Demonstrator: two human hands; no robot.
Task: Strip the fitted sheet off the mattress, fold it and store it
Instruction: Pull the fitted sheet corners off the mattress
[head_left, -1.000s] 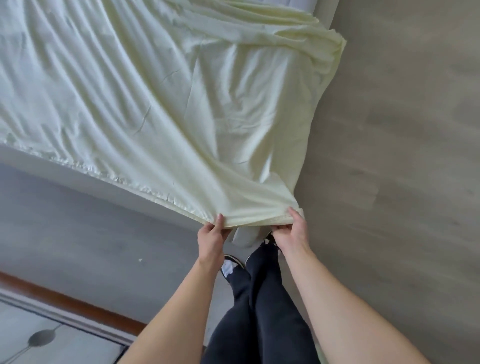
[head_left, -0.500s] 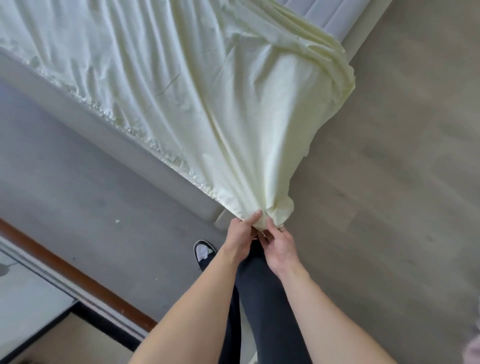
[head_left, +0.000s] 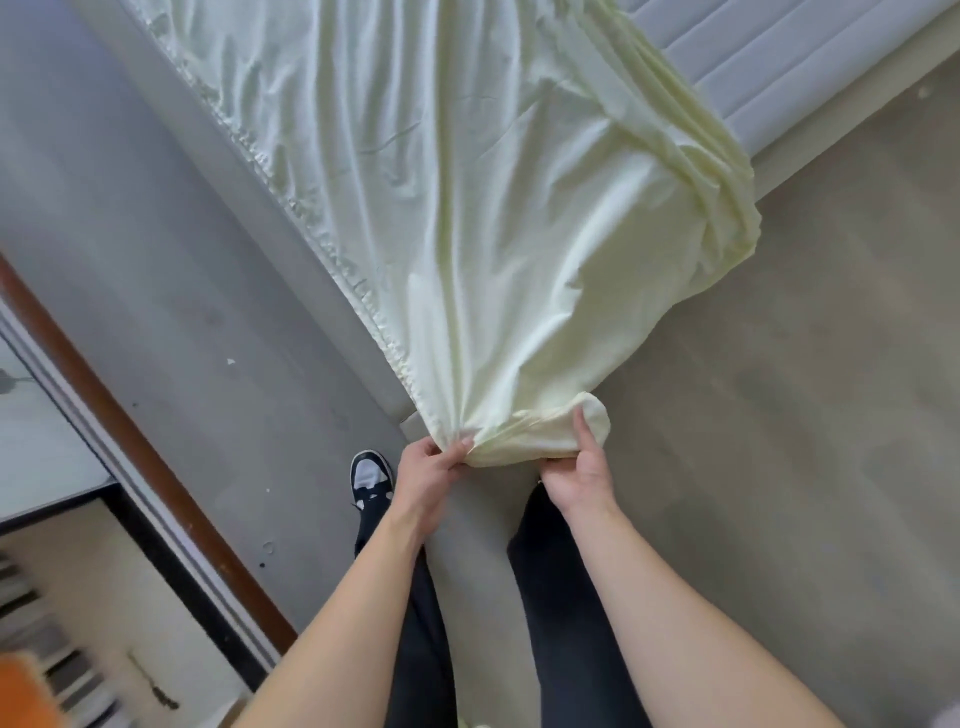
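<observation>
Grey wood-look flooring (head_left: 779, 415) fills the right half of the frame and runs down the left side as well, where a brown wooden threshold strip (head_left: 130, 431) cuts diagonally from the left edge toward the bottom centre. Across the upper middle lies the pale yellow fitted cotton sheet (head_left: 467, 208), wrinkled and pulled into long folds that converge toward the lower centre. Its gathered elastic hem (head_left: 311, 228) runs diagonally along the left edge of the cloth, over the light grey side of the bed base (head_left: 223, 171). At the upper right, the bare white quilted mattress (head_left: 769, 47) shows where the sheet is already drawn off; bunched folds of cloth hang over that corner.

Both hands sit at the sheet's lowest point, just apart from each other. The left hand (head_left: 426, 478) pinches the gathered corner of fabric between thumb and curled fingers. The right hand (head_left: 582, 467) grips a rolled wad of the same cloth, thumb on top and fingers wrapped beneath it.

Below the hands, two legs in black trousers (head_left: 561, 597) stand on the floor, and a black-and-white sneaker (head_left: 370, 475) shows beside the left wrist.
</observation>
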